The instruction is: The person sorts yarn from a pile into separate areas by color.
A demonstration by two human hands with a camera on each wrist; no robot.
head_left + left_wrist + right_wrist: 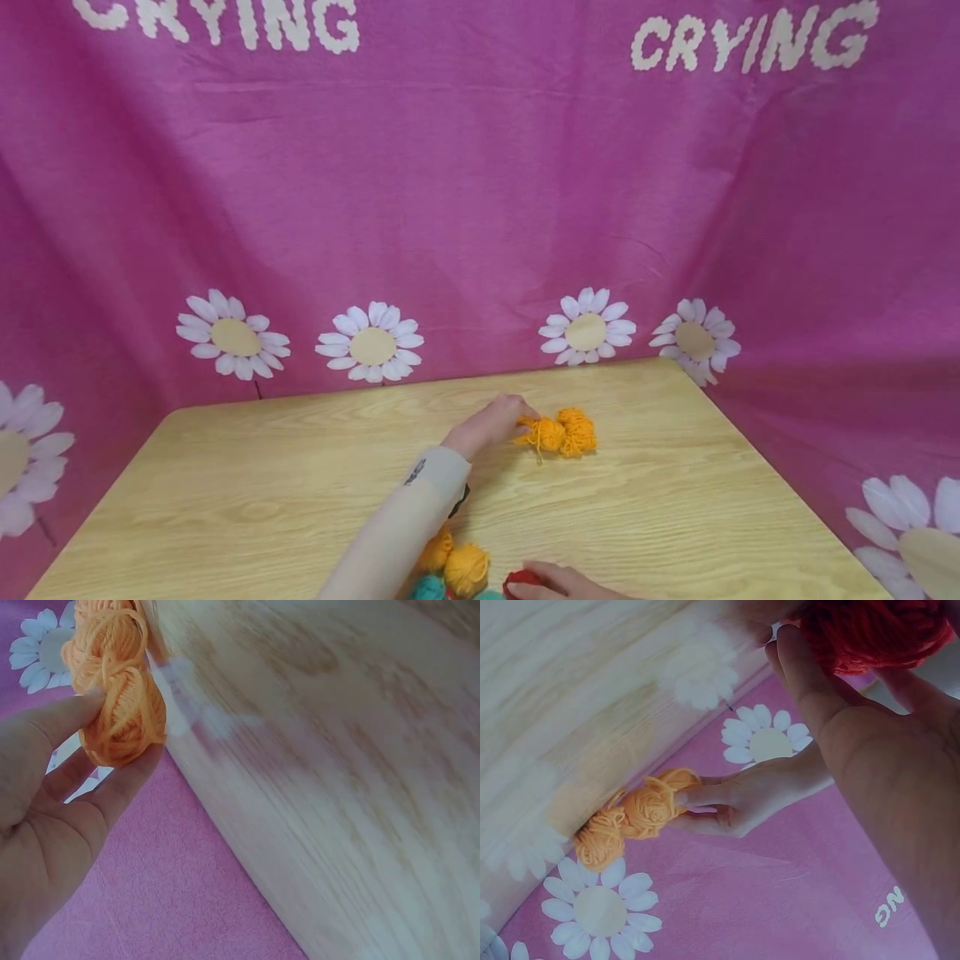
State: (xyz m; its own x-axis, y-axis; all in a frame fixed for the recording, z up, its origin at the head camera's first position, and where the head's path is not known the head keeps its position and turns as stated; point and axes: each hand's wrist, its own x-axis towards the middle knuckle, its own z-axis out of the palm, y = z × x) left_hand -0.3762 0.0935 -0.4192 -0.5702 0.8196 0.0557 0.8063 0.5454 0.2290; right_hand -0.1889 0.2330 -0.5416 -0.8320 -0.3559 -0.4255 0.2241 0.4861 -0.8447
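My left hand reaches to the far part of the table and pinches an orange yarn ball between thumb and fingers. Other orange yarn sits in line just right of it, touching the held ball; the right wrist view shows this orange row too. Near the front edge, my right hand grips a red yarn ball, its fingers on one side and the thumb on the other. In the head view, only part of this red ball shows.
Beside my left forearm, two orange yarn balls lie near the front edge. Teal yarn shows next to them, partly cut off by the frame. The wooden table meets a pink cloth with daisies at its back and sides.
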